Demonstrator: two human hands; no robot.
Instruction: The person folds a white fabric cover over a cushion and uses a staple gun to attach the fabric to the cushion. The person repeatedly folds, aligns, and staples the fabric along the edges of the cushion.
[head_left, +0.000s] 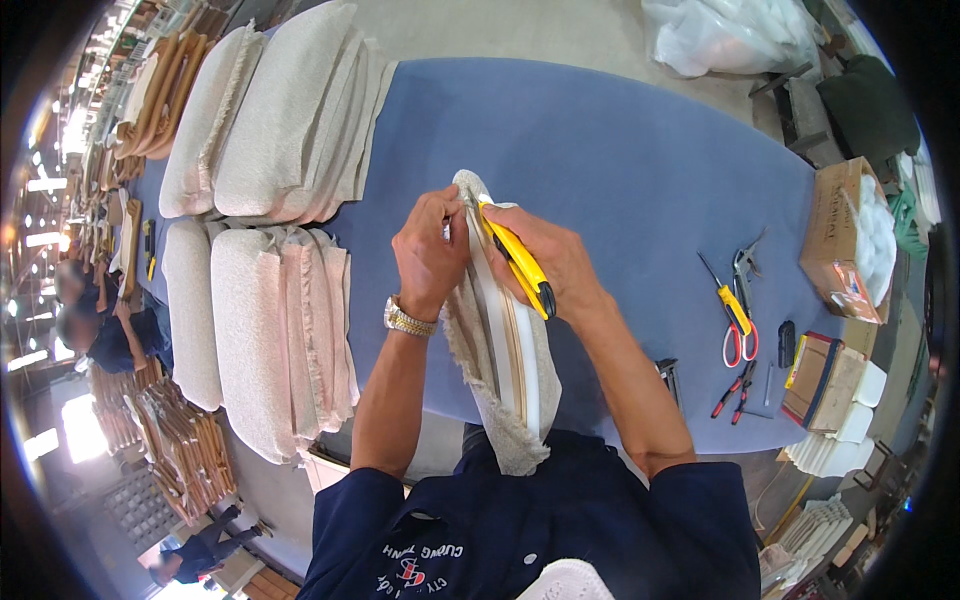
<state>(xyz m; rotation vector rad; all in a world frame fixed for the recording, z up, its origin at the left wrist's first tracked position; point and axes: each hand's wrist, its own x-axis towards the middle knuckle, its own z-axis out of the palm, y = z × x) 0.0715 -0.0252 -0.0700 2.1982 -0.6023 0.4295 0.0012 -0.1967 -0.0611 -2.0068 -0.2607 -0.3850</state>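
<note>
At the near edge of the blue table, midway along it, a slim, curved padded panel is held on edge, its lower end set against the dark shirt of the person. Pale bands, one of them smooth and white, are exposed lengthwise between flaps of nubbly beige fabric with a frayed border. The fabric at the panel's upper end is pinched narrowly by the fingers of the left hand, above whose wrist a metal-link watch is worn. A yellow utility knife with a black end is gripped in the right hand; whether its blade meets the fabric cannot be told.

On the table's right part are laid red-handled pliers, scissors with rounded red-and-white handles and a grey metal tool. Its left end is occupied by two piles of plump, coarse-woven beige cushions. At its right end, a cardboard box is filled with fluffy white material. Beyond its far edge, a crinkled translucent plastic bag is seen.
</note>
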